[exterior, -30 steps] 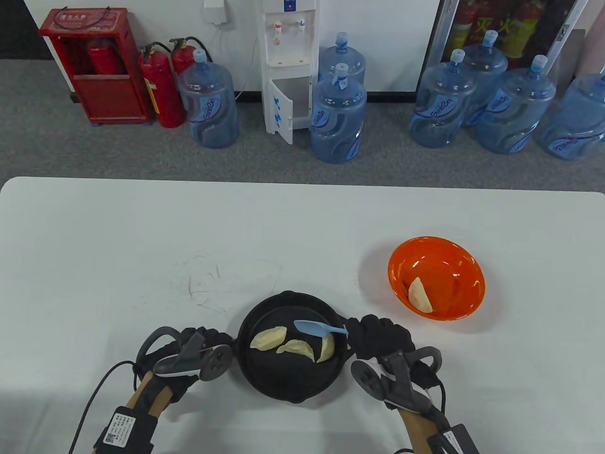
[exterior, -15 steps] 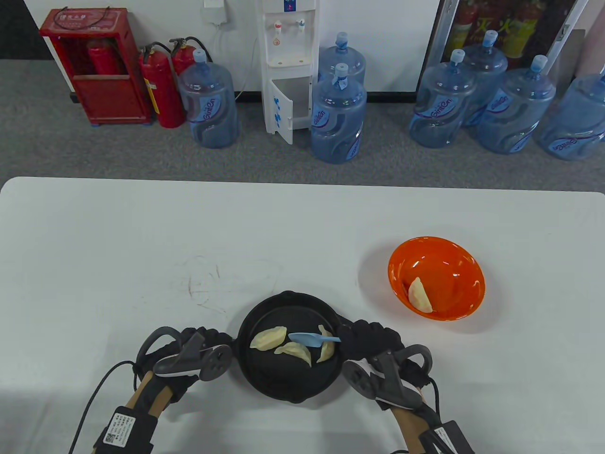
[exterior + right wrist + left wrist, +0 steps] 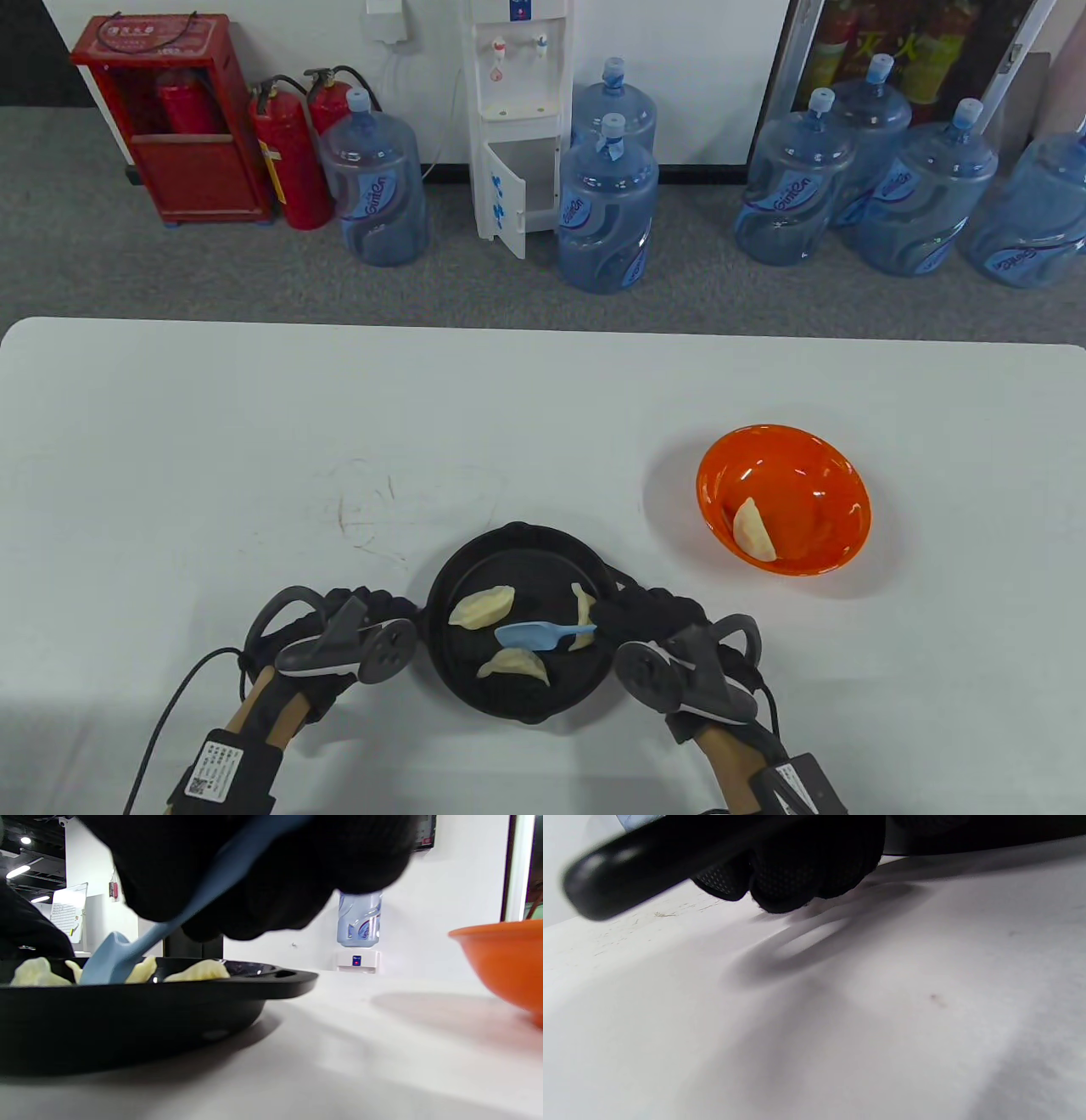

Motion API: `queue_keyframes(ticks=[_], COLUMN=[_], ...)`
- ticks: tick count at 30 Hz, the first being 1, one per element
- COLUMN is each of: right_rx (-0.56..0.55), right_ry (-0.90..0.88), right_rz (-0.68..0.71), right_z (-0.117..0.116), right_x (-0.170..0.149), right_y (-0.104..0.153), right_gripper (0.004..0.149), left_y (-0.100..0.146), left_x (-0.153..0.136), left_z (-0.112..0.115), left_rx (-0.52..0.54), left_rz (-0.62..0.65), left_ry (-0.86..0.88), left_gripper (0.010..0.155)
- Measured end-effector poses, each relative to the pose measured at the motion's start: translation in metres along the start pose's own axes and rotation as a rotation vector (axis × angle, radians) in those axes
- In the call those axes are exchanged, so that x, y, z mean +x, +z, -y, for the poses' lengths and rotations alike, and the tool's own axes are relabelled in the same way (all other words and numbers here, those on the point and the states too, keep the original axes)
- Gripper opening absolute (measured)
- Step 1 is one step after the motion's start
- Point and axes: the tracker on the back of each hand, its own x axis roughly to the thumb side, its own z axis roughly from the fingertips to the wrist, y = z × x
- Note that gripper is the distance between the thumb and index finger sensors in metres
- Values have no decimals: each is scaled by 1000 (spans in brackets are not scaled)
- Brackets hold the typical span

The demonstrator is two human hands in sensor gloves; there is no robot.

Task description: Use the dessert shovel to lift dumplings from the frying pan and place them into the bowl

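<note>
A black frying pan (image 3: 462,679) sits near the table's front edge and holds three pale dumplings: left (image 3: 481,607), front (image 3: 515,664) and right (image 3: 582,618). My right hand (image 3: 612,624) pinches the handle of the blue dessert shovel (image 3: 528,634), whose blade lies flat in the pan between the dumplings. In the right wrist view the shovel (image 3: 111,964) slants down into the pan (image 3: 263,981) beside the dumplings (image 3: 199,971). My left hand (image 3: 392,613) is at the pan's left side, its fingers (image 3: 806,874) curled round a black bar that looks like the pan's handle. The orange bowl (image 3: 836,484) at the right holds one dumpling (image 3: 753,528).
The white table (image 3: 254,441) stretches wide behind and to the left of the pan, with faint scuff marks (image 3: 365,509). Bare table lies between the pan and the bowl (image 3: 500,959). Water bottles, a dispenser and fire extinguishers stand on the floor beyond the far edge.
My right hand slid left and toward me, carrying the shovel blade from the pan's far right to its middle. The middle dumpling was pushed toward the front of the pan. The left hand stayed put.
</note>
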Motion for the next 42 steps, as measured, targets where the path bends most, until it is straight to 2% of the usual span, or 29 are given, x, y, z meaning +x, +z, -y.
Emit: queue_keyframes(ticks=[11,18,24,32,42], right_rx=[75,191,237,330,315], right_ry=[-72,-125,-149,-285,-463], right_rz=[34,78,101,43,-33], right_z=[-3,-5,-6,-12,-12], right_x=[4,7,9,-2,-23], right_y=[-2,-3,-4,-8,-7], right_gripper=[39,39,40,41,40], left_y=[0,0,-1,-1,-1], left_x=[1,1,0,-1,-1], left_z=[0,0,0,1,1], left_rx=[1,0,-3,-3,-1], left_rz=[-1,-2,-2,-1,1], left_ry=[-8,-4,0,13,11], left_gripper=[55,55,55,55,55])
